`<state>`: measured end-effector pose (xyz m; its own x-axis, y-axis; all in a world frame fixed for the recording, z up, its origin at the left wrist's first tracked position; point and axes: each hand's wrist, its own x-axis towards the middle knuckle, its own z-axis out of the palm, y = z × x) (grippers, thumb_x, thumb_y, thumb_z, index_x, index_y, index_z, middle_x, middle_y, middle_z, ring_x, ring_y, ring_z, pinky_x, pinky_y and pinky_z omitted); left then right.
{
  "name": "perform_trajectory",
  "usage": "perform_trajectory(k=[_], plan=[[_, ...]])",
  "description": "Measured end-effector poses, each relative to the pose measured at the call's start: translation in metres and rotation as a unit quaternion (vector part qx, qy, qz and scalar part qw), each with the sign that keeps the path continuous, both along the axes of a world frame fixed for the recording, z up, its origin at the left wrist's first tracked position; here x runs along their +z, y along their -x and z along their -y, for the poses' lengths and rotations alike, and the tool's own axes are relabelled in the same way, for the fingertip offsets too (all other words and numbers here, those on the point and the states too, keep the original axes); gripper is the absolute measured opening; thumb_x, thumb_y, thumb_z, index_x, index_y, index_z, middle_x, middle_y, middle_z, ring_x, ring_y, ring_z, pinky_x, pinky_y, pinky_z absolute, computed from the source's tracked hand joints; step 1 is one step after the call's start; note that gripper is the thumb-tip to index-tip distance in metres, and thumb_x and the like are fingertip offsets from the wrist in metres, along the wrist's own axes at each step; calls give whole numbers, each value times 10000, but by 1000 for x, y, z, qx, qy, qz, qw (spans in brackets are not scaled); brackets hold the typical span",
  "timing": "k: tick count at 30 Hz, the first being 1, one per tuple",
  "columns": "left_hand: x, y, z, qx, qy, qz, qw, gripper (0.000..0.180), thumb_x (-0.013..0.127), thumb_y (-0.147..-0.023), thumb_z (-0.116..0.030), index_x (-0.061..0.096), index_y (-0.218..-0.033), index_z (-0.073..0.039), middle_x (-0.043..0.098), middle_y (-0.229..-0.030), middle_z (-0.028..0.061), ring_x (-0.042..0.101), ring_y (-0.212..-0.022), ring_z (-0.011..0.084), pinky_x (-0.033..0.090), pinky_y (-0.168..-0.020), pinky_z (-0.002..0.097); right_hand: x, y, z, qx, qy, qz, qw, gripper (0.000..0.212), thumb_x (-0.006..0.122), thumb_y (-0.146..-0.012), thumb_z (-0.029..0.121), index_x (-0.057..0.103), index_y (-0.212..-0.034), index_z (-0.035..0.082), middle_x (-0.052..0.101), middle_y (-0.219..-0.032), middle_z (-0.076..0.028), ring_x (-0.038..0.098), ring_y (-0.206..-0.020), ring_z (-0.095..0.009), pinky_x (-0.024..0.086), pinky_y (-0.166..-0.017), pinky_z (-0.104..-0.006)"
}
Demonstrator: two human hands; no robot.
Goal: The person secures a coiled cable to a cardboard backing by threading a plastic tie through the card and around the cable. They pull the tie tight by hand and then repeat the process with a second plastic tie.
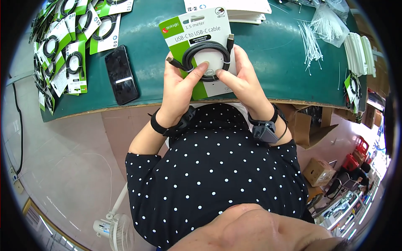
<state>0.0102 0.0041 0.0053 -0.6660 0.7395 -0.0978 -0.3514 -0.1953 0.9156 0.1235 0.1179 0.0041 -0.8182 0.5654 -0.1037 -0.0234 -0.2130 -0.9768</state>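
My left hand (pixel 179 88) and my right hand (pixel 246 83) hold a white and green cardboard backing card (pixel 215 90) between them, above the front edge of the green table. A black braided USB cable (pixel 189 50) lies coiled on the card's front, with white ties around the coil on both sides. One plug points out to the left and the other stands up at the right. Both thumbs press near the bottom of the coil. The other fingers are mostly hidden behind the card.
Carded cables (pixel 75 67) pile up at the left, beside a black phone (pixel 121 75). A stack of cards (pixel 247 17) lies at the back. Loose white cable ties (pixel 310 46) and more cards (pixel 358 54) are at the right. An open carton (pixel 307 127) stands below the table.
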Motion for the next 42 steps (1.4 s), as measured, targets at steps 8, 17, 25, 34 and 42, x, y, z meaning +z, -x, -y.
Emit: perform_trajectory(k=[8,17,25,34,42], plan=[[3,4,16,-102,113,87,984,451,629,-897,20,479,-1322,22,610,-1238,109,587,-1139,195,461,-1006,344,-1,-1,-2,20,-138,17,990,603,596,-840,-2,391,-1407,-36,527,-1304,-119,478,-1241,-183,360,-1080,-333],[-3,3,15,-94,61,135,985,423,597,-897,31,507,-1310,17,609,-1248,120,589,-1155,205,467,-1000,347,-4,0,-5,15,-135,4,991,611,597,-849,7,380,-1418,-42,524,-1318,-125,476,-1252,-189,358,-1080,-328],[4,10,10,-122,71,221,965,369,629,-911,-10,538,-1268,13,644,-1186,113,634,-1085,186,524,-933,343,-6,2,-14,6,28,-8,1000,600,598,-840,11,385,-1396,-64,524,-1323,-142,504,-1230,-189,399,-1048,-318],[2,11,19,-141,157,120,970,241,679,-916,-50,652,-1143,28,701,-1073,92,678,-960,172,545,-878,329,-25,-6,-9,-22,-44,-24,998,640,624,-862,9,332,-1430,-48,562,-1276,-123,544,-1176,-154,437,-1000,-301],[-2,10,34,-142,124,55,981,242,674,-903,14,672,-1144,28,706,-1090,93,669,-960,165,522,-874,303,3,-55,-86,-56,-425,72,901,355,697,-896,152,605,-1211,20,644,-1027,-84,647,-901,-169,514,-770,-301]])
